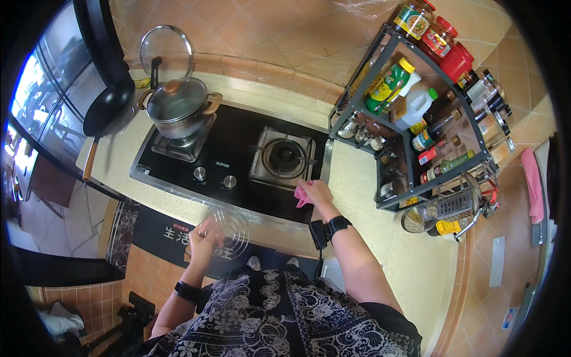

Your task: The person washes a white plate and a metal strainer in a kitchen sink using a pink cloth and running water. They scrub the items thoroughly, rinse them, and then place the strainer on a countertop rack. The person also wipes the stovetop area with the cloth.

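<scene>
My left hand [202, 243] holds a round wire rack [241, 232] with concentric rings in front of the counter's edge. My right hand [317, 192] grips a pink cloth [302, 197] over the front right part of the black glass gas cooktop [223, 147]. Just beyond the cloth lies the right burner [285, 154], bare of any pot. On the left burner stands a steel pot [176, 127] with wooden handles, covered by a glass lid [178, 100]. Two control knobs [229, 181] sit near the cooktop's front edge.
A wok [107, 111] lies at the counter's left end. Behind the pot another glass lid [166, 49] stands upright. A dark metal shelf [383, 116] with bottles and jars occupies the back right. A grater [455, 208] and a strainer [417, 218] hang from its side.
</scene>
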Demonstrator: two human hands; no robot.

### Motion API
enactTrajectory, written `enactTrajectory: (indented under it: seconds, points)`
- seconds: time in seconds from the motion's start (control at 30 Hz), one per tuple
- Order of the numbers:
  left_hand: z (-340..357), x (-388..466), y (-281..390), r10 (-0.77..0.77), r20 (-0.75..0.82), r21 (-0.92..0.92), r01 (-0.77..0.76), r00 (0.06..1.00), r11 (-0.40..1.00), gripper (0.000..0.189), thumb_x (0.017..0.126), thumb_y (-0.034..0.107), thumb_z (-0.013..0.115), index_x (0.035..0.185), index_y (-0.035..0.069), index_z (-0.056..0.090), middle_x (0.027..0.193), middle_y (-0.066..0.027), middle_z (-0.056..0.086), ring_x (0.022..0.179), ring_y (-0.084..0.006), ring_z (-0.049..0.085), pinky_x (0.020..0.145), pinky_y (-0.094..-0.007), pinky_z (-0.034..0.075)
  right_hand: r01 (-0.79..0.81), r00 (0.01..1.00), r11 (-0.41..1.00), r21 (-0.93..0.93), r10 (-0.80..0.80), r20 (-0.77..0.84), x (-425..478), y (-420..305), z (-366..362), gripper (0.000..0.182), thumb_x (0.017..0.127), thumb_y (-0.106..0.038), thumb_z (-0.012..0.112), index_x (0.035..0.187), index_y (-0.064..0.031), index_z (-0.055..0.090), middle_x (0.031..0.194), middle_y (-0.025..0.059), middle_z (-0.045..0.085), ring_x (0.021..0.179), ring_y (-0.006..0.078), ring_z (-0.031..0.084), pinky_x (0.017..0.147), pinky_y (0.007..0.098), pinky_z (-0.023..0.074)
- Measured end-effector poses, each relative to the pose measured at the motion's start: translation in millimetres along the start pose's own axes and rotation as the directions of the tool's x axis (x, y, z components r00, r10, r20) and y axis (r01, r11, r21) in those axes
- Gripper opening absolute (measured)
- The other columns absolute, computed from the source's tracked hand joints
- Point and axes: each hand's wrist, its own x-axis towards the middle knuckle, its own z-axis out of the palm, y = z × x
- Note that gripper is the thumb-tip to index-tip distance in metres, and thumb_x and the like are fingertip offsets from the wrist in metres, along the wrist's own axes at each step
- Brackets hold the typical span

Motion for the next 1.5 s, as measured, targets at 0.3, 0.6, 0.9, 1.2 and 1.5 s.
enactTrajectory:
  seconds: [0.3,0.6,0.9,1.2,1.5]
  points:
    - [-11,2,2,-0.079,-0.059,-0.034,0.077,0.995,0.996,0.015,0.088,0.009,0.06,0.097,-0.003,0.063,0.061,-0.0043,0.057,0.048,-0.0095,0.049,0.045,-0.021,0.036,-0.164,0.981,0.93,-0.33,0.12,-0.151,3,-33,-5,0.043,0.075,-0.048,0.056,0.077,-0.0067,0.069,0.083,0.018,0.068,0.084,0.034,0.066,0.071,0.0405,0.0521]
    - [-11,15,-11,-0.036,0.024,-0.031,0.037,0.999,0.999,0.018,0.089,0.009,0.06,0.101,-0.003,0.063,0.064,-0.0052,0.059,0.05,-0.0105,0.052,0.046,-0.0217,0.037,-0.151,0.98,0.91,-0.386,0.085,-0.182,19,-6,3,0.038,0.075,-0.042,0.056,0.077,-0.0071,0.07,0.084,0.0174,0.068,0.083,0.0344,0.065,0.075,0.0399,0.0518]
    - [-7,16,-2,-0.07,0.03,-0.025,0.071,0.997,0.997,0.019,0.089,0.009,0.059,0.103,-0.004,0.063,0.065,-0.0052,0.058,0.052,-0.0115,0.052,0.048,-0.0225,0.04,-0.19,0.977,0.893,-0.409,0.13,-0.17,27,-13,-1,0.037,0.077,-0.041,0.055,0.077,-0.0073,0.07,0.083,0.0151,0.069,0.082,0.0317,0.066,0.073,0.0387,0.0518]
    - [-14,13,-7,-0.09,-0.003,-0.051,0.09,0.996,0.995,0.018,0.089,0.009,0.059,0.101,-0.004,0.063,0.064,-0.0051,0.058,0.052,-0.0116,0.052,0.048,-0.0223,0.039,-0.141,0.988,0.934,-0.328,0.112,-0.104,42,6,-1,0.034,0.08,-0.037,0.057,0.077,-0.0056,0.069,0.072,0.0142,0.067,0.068,0.0255,0.067,0.064,0.0337,0.0512]
    - [-12,10,-5,-0.115,-0.01,-0.025,0.115,0.993,0.993,0.016,0.088,0.01,0.061,0.097,-0.003,0.063,0.064,-0.0049,0.059,0.052,-0.0109,0.052,0.048,-0.0215,0.039,-0.123,0.992,0.958,-0.259,0.119,-0.029,27,-16,-15,0.031,0.082,-0.029,0.057,0.075,-0.0003,0.067,0.067,0.0114,0.066,0.062,0.0232,0.065,0.06,0.0337,0.0494]
